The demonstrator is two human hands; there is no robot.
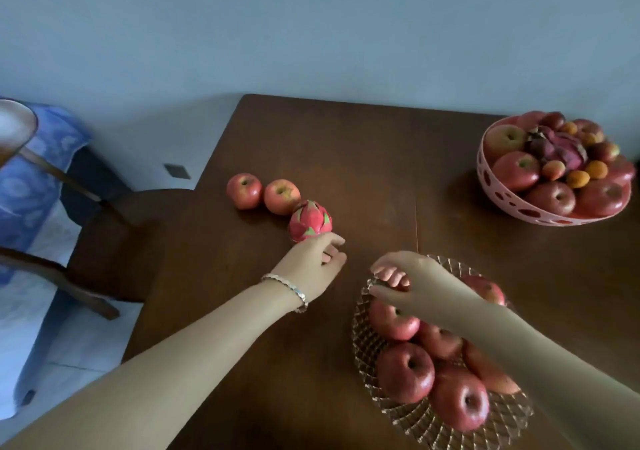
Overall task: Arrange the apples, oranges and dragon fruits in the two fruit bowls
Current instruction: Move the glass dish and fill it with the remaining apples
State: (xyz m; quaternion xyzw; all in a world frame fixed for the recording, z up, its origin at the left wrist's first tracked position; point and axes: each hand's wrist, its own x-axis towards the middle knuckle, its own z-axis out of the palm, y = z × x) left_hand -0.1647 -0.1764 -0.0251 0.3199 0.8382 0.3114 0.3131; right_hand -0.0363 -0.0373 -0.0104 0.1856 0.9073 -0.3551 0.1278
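Note:
A pink dragon fruit lies on the brown table, with two red apples in a row to its left. My left hand, a bracelet on its wrist, rests just at the near side of the dragon fruit with loosely curled fingers and holds nothing. My right hand pinches the far left rim of the glass bowl, which holds several red apples. At the far right, a pink perforated bowl carries apples, a dark dragon fruit and small oranges.
A dark wooden chair stands off the table's left edge. Behind it is a blue patterned cloth. The table's back edge meets a grey-blue wall.

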